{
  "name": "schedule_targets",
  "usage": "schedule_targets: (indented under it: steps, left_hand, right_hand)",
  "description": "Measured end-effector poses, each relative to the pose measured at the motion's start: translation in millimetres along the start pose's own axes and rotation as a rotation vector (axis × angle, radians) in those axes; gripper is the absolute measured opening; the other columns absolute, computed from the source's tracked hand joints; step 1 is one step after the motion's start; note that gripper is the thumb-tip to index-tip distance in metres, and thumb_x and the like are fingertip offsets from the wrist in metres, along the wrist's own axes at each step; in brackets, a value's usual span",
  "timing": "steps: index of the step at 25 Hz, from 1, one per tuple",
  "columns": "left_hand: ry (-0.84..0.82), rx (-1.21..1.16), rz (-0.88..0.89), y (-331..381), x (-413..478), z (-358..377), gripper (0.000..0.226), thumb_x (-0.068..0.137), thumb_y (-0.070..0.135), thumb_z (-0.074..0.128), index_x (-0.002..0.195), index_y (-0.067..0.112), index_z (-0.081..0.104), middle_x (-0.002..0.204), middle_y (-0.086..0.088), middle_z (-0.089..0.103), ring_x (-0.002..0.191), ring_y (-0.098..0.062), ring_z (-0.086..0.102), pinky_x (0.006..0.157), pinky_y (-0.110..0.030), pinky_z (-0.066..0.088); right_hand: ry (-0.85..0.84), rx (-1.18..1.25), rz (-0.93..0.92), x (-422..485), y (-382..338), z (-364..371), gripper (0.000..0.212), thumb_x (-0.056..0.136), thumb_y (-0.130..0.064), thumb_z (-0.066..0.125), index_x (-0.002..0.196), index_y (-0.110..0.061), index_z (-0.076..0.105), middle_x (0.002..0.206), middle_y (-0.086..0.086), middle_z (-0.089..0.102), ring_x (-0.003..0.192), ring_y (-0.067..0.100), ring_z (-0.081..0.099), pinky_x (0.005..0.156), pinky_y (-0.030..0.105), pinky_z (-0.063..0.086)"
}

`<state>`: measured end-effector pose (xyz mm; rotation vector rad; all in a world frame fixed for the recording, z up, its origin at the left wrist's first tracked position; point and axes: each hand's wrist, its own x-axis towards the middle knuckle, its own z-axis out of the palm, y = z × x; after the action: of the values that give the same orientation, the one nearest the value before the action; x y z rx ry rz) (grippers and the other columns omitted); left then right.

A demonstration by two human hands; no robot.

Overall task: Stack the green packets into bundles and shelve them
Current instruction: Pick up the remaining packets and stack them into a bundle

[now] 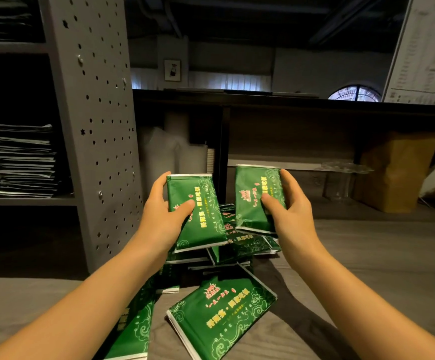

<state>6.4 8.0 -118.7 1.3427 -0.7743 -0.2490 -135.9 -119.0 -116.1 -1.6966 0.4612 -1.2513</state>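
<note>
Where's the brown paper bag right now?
The brown paper bag stands at far right under the dark counter, beside clear glassware.

The green packets carry yellow and red Chinese characters running along their faces, with a small red emblem and pale swirl patterns, but the characters are too blurred to read. A white sheet at the upper right bears rows of small print, also unreadable. No number or brand can be made out.

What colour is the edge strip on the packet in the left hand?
Silvery white, on the green packet in the left hand; head view.
</note>
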Motion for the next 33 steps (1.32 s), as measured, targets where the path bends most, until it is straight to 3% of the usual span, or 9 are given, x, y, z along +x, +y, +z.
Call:
schedule_targets:
  steps: [3,9,13,18,22,25,28,30,33]
  left_hand:
    - [-0.010,-0.018,-0.003,1,-4,7,0.054,0.093,0.003,0.052,0.136,0.029,0.033,0.112,-0.002,0.061,0.099,-0.021,0.064,0.085,-0.042,0.054]
    - [-0.207,-0.145,-0.042,-1,-13,20,0.026,0.097,0.015,0.046,0.120,0.025,0.044,0.111,-0.004,0.064,0.097,-0.015,0.066,0.079,-0.033,0.055]
    - [-0.281,-0.045,0.052,-9,-17,18,0.058,0.092,0.002,0.053,0.137,0.031,0.029,0.113,0.003,0.064,0.094,-0.005,0.067,0.071,-0.019,0.054]
    - [-0.189,0.060,0.138,-13,-14,19,0.079,0.092,-0.003,0.050,0.148,0.033,0.007,0.124,0.007,0.054,0.101,0.004,0.060,0.082,-0.012,0.049]
    - [-0.060,0.042,0.110,-9,-7,10,0.074,0.092,0.001,0.052,0.148,0.031,0.015,0.129,0.003,0.051,0.110,-0.012,0.058,0.092,-0.029,0.049]
    - [-0.002,0.057,0.077,-10,1,3,0.073,0.093,0.004,0.052,0.149,0.031,0.014,0.137,-0.002,0.048,0.118,-0.021,0.055,0.101,-0.044,0.045]
    - [0.032,0.091,0.063,-10,3,-1,0.073,0.093,0.008,0.053,0.147,0.037,0.014,0.145,-0.004,0.041,0.128,-0.025,0.047,0.106,-0.048,0.039]
    - [0.046,0.081,0.036,-8,4,-2,0.071,0.093,0.009,0.053,0.146,0.035,0.014,0.138,-0.005,0.048,0.123,-0.025,0.051,0.103,-0.047,0.042]
    - [0.059,0.043,0.006,-7,4,-3,0.060,0.093,0.006,0.052,0.142,0.023,0.022,0.111,0.000,0.061,0.094,-0.017,0.063,0.082,-0.033,0.052]
  right_hand:
    - [-0.118,0.090,-0.012,-15,-3,17,0.060,0.091,0.002,0.053,0.140,-0.028,0.035,0.120,-0.019,0.055,0.109,-0.002,0.056,0.099,0.027,0.047]
    - [-0.212,-0.154,-0.123,-37,13,41,0.067,0.092,-0.005,0.052,0.147,-0.028,0.020,0.118,-0.026,0.036,0.115,-0.010,0.041,0.100,0.007,0.033]
    - [-0.195,-0.150,-0.179,-38,16,46,0.067,0.094,-0.012,0.052,0.146,-0.033,0.016,0.121,-0.028,0.029,0.127,0.007,0.036,0.110,0.034,0.034]
    - [-0.256,-0.176,-0.154,-27,19,38,0.053,0.098,-0.016,0.042,0.145,-0.030,0.021,0.134,-0.011,0.030,0.131,0.008,0.030,0.114,0.033,0.025]
    - [-0.170,-0.689,-0.070,4,30,7,0.043,0.099,-0.031,0.038,0.141,-0.018,0.039,0.137,0.005,0.046,0.126,0.022,0.041,0.103,0.037,0.036]
    - [-0.338,-0.938,0.206,9,34,-10,0.067,0.092,-0.058,0.040,0.144,-0.016,0.032,0.140,0.009,0.047,0.127,0.028,0.044,0.100,0.042,0.040]
    - [-0.537,-0.862,0.318,3,30,-10,0.082,0.083,-0.055,0.060,0.145,-0.012,0.026,0.145,0.008,0.041,0.129,0.026,0.043,0.102,0.034,0.040]
    - [-0.513,-0.731,0.355,6,31,-11,0.078,0.080,-0.043,0.070,0.141,-0.011,0.033,0.139,0.006,0.046,0.124,0.023,0.047,0.100,0.030,0.040]
    - [-0.360,-0.446,0.342,13,36,-11,0.037,0.078,-0.020,0.076,0.109,-0.005,0.061,0.105,0.006,0.067,0.097,0.021,0.063,0.094,0.037,0.049]
